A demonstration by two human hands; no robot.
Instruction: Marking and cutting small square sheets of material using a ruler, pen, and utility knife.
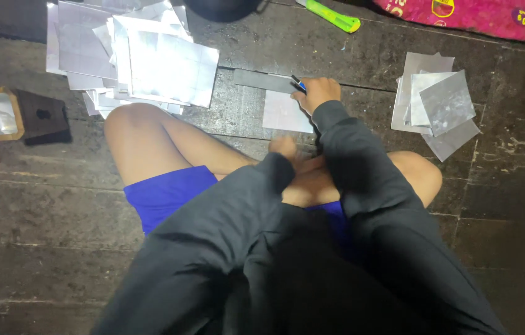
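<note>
Person mid-cut: right hand fisted around blue-handled cutter at ruler edge over silver sheet on floor, left hand near lap, grip unclear; next likely a steady pull along ruler.

On the floor, a sheet lay ahead of the knees, between a left pile and a right stack.
</note>
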